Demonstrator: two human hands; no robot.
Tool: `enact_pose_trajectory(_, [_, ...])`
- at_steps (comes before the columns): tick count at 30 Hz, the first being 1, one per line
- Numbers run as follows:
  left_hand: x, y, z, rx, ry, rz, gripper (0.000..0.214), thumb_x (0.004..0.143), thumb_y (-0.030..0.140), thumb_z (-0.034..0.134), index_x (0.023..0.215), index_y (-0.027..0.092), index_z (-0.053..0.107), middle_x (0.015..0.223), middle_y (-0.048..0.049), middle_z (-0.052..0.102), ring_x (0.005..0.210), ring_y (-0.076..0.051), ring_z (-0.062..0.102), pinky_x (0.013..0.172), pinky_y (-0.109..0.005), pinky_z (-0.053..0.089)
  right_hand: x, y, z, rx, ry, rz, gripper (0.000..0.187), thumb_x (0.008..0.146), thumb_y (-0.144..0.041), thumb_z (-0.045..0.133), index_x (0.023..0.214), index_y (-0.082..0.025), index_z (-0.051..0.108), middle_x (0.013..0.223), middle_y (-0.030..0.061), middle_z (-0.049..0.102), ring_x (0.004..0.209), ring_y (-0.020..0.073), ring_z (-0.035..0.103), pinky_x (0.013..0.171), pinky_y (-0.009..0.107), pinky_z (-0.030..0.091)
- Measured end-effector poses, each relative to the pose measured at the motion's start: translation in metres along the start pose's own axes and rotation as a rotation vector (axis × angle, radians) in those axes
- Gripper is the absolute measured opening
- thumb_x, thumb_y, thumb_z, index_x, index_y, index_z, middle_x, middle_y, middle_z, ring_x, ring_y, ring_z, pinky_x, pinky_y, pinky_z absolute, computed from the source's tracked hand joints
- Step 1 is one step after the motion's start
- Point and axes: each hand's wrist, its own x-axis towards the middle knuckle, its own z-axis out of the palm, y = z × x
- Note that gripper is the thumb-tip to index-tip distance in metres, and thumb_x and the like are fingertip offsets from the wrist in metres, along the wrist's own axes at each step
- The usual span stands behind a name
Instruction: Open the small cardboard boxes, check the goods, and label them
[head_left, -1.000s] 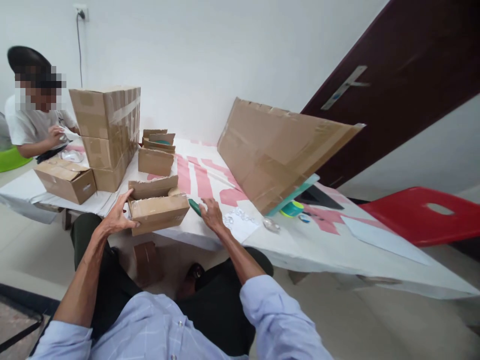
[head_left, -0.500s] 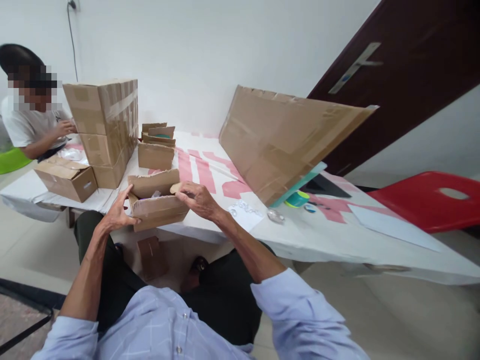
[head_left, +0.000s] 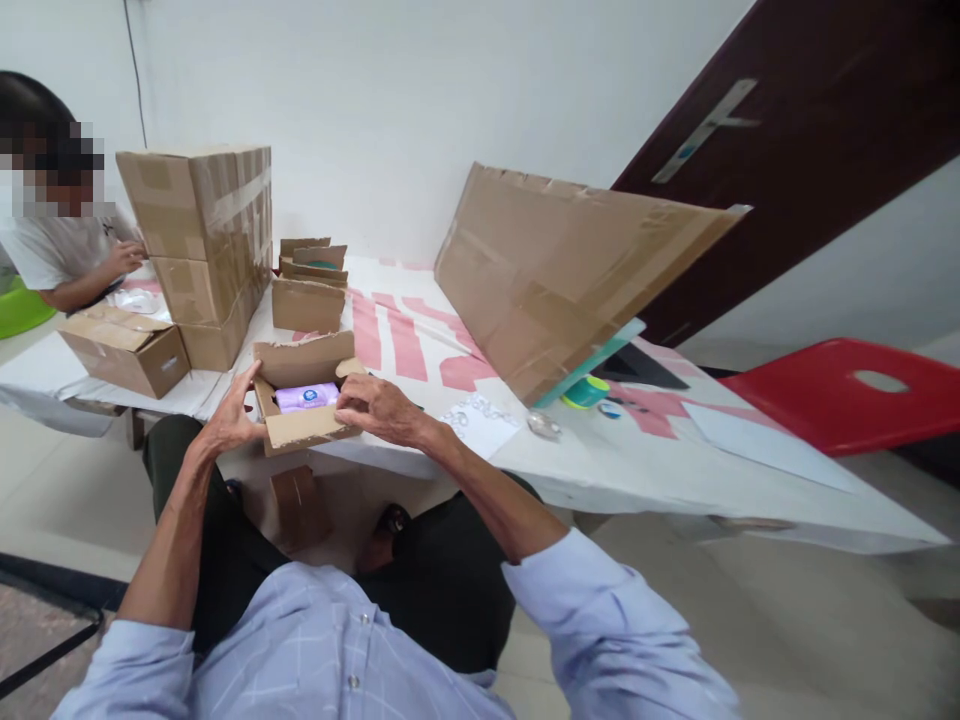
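An open cardboard box (head_left: 304,432) sits at the table's near edge in front of me. A purple package (head_left: 289,399) with a round blue mark lies inside it. My left hand (head_left: 234,418) grips the left end of the box, thumb on the near side and fingers behind. My right hand (head_left: 382,410) is closed at the right near corner, its curled fingers on the front flap. That flap tilts outward toward me, and the back flap stands up. A small side flap shows behind my right fingers. The right hand hides part of the package's right end.
Tall stacked cartons (head_left: 225,210) and a closed carton (head_left: 124,345) stand to the left, near another person (head_left: 60,240). Open boxes (head_left: 309,303) stand behind. A large cardboard sheet (head_left: 562,280) leans at right, beside a tape roll (head_left: 585,392) and a red chair (head_left: 825,395).
The front flap has folded outward toward me, showing the purple package. My right hand has come lower and slightly left along the box; my left hand keeps its place at the left end.
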Motion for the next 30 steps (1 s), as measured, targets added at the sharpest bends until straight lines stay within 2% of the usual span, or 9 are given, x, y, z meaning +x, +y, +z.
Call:
enact_pose_trajectory(4, [0.004,-0.007,0.000,-0.015,0.001,-0.007,0.120,0.071,0.049,0.088,0.170,0.028,0.025,0.174,-0.0206,0.026,0.147,-0.046,0.048,0.102,-0.056,0.057,0.001,0.003,0.000,-0.001,0.037,-0.037,0.009,0.094,-0.020,0.064,0.086,-0.022,0.067,0.090,0.0033,0.066,0.090,0.0204,0.062,0.086,0.035,0.048])
enact_pose_trajectory(10, [0.005,-0.011,0.000,-0.051,-0.017,-0.015,0.109,0.075,0.051,0.086,0.168,0.030,0.033,0.175,-0.0172,0.027,0.151,-0.047,0.043,0.105,-0.057,0.057,-0.005,0.008,0.008,-0.030,0.084,-0.080,0.004,0.096,-0.023,0.065,0.096,-0.023,0.069,0.103,0.0076,0.071,0.104,0.0261,0.063,0.098,0.044,0.049])
enact_pose_trajectory(15, [0.007,-0.005,0.000,-0.088,-0.012,-0.030,0.117,0.074,0.048,0.088,0.170,0.032,0.023,0.177,-0.0181,0.023,0.151,-0.046,0.044,0.105,-0.058,0.058,-0.012,0.006,0.017,-0.121,0.111,-0.079,0.012,0.093,-0.025,0.070,0.105,-0.022,0.068,0.111,0.0096,0.072,0.107,0.0282,0.061,0.101,0.046,0.046])
enact_pose_trajectory(19, [0.008,-0.002,0.000,-0.109,-0.025,-0.023,0.121,0.072,0.044,0.089,0.171,0.033,0.020,0.178,-0.0177,0.020,0.152,-0.045,0.044,0.104,-0.057,0.059,-0.011,0.004,0.015,-0.128,0.071,-0.039,0.016,0.092,-0.028,0.074,0.106,-0.021,0.069,0.111,0.0106,0.072,0.108,0.0279,0.061,0.101,0.043,0.045])
enact_pose_trajectory(22, [0.008,-0.002,0.000,-0.101,-0.023,-0.018,0.124,0.068,0.041,0.090,0.171,0.033,0.021,0.178,-0.0179,0.021,0.152,-0.046,0.044,0.103,-0.056,0.059,0.003,0.009,0.004,-0.092,-0.004,0.015,0.010,0.097,-0.027,0.067,0.103,-0.021,0.072,0.104,0.0077,0.073,0.099,0.0232,0.063,0.093,0.036,0.046])
enact_pose_trajectory(25, [0.008,-0.002,0.001,-0.088,-0.023,-0.012,0.126,0.066,0.040,0.090,0.171,0.031,0.021,0.177,-0.0196,0.021,0.153,-0.047,0.042,0.105,-0.058,0.058,0.030,0.019,-0.003,-0.134,-0.105,0.098,0.012,0.098,-0.028,0.067,0.101,-0.019,0.076,0.101,0.0077,0.075,0.090,0.0204,0.065,0.082,0.031,0.046])
enact_pose_trajectory(30, [0.010,0.000,0.004,-0.072,-0.038,-0.008,0.128,0.066,0.041,0.089,0.172,0.027,0.019,0.176,-0.0209,0.023,0.154,-0.047,0.040,0.109,-0.058,0.055,0.086,0.034,0.014,-0.219,-0.304,0.085,0.024,0.076,-0.031,0.091,0.095,-0.022,0.078,0.095,0.0087,0.079,0.092,0.0244,0.070,0.078,0.031,0.048])
